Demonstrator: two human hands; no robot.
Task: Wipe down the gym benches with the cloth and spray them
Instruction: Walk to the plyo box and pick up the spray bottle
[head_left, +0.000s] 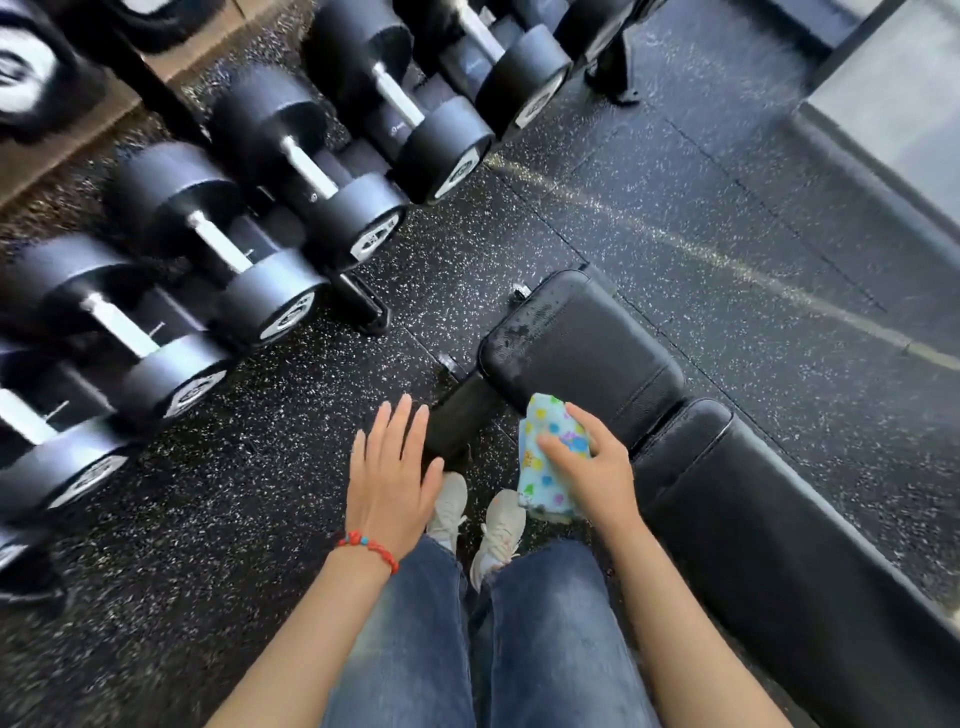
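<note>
**Cloth held at near edge of seat pad; wipe not yet started**

Right-hand fingers (563, 447): curled around a folded, light-blue patterned cloth (545, 457), thumb across its face, cloth hanging down from the grip. Right hand (597, 467) positioned at the near edge of the bench seat pad (576, 343), just beside it; contact between cloth and pad not determinable.

Left-hand fingers (395, 431): straight, slightly spread, holding nothing. Left hand (389, 478) hovering over the floor (260, 493), left of the bench frame (457, 415), apart from the pad. Red beaded bracelet (369, 548) on the left wrist.

Key relation: seat pad lies forward and slightly right of the cloth, long axis running away toward the upper right. Droplets visible on the pad's far-left corner, suggesting spray already applied there. Second, longer pad (779, 545) lies to the right of the right forearm, extending to the lower right edge. Right hand nearer to both pads; left hand free.

Probable next step: cloth pressed flat onto the seat pad, swept outward along its length.

No spray bottle in view. Dumbbell rack (234, 234) along the left side, well apart from the bench.
</note>
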